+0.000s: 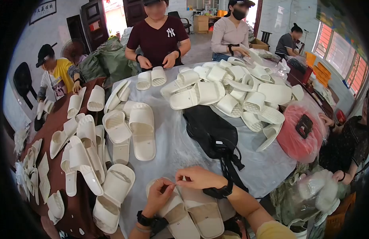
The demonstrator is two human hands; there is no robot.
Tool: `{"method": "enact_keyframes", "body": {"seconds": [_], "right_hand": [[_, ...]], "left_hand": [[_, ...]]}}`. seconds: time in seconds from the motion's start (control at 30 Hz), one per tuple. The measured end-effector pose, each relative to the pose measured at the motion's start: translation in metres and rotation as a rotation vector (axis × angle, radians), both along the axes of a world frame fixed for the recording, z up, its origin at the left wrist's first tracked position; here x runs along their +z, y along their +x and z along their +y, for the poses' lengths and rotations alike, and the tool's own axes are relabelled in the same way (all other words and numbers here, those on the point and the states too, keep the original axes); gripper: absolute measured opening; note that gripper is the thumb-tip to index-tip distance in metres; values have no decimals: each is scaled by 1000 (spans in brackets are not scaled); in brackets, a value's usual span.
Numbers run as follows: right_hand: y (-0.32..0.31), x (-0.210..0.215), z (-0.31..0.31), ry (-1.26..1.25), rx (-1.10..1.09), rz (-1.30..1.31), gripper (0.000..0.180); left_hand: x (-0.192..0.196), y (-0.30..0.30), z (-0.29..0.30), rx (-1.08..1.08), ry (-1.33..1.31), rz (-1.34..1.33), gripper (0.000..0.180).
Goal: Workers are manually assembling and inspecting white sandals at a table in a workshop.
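A pair of white slippers [206, 215] lies on the table right in front of me, side by side, with the toe ends partly hidden by my hands. Above the left slipper, my left hand [160, 196] is closed in a pinch, thumb against forefinger. My right hand [200, 178] reaches in from the right, its fingertips pinched together and meeting those of the left. Whatever lies between the fingertips is too small to make out. Dark bands circle both my wrists. Just beyond my right hand lies a black bag [212, 129] with a strap.
A large heap of white slippers [232, 89] covers the table's far right. More slippers [142, 131] are piled at my left, reaching onto a brown-covered table [69, 215]. A pink plastic-wrapped bundle [302, 133] sits at the right edge. Several people work around the tables.
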State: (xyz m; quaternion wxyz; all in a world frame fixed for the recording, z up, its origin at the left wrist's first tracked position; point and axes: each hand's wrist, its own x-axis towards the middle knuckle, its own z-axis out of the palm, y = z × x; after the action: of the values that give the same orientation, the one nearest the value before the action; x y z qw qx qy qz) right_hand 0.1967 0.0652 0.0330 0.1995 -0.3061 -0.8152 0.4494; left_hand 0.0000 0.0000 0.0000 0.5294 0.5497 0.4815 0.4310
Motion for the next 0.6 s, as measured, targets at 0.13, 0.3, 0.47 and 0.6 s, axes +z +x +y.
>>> {"method": "enact_keyframes", "body": {"seconds": [0.13, 0.3, 0.47, 0.6], "right_hand": [[5, 4, -5, -28, 17, -18, 16], [6, -1, -6, 2, -11, 43, 16], [6, 2, -5, -42, -35, 53, 16], [5, 2, -3, -9, 2, 77, 16]], "left_hand": [[-4, 6, -4, -12, 49, -18, 7], [-1, 8, -7, 3, 22, -17, 7], [3, 8, -6, -3, 29, -16, 7], [-2, 7, -6, 8, 7, -39, 7]]}}
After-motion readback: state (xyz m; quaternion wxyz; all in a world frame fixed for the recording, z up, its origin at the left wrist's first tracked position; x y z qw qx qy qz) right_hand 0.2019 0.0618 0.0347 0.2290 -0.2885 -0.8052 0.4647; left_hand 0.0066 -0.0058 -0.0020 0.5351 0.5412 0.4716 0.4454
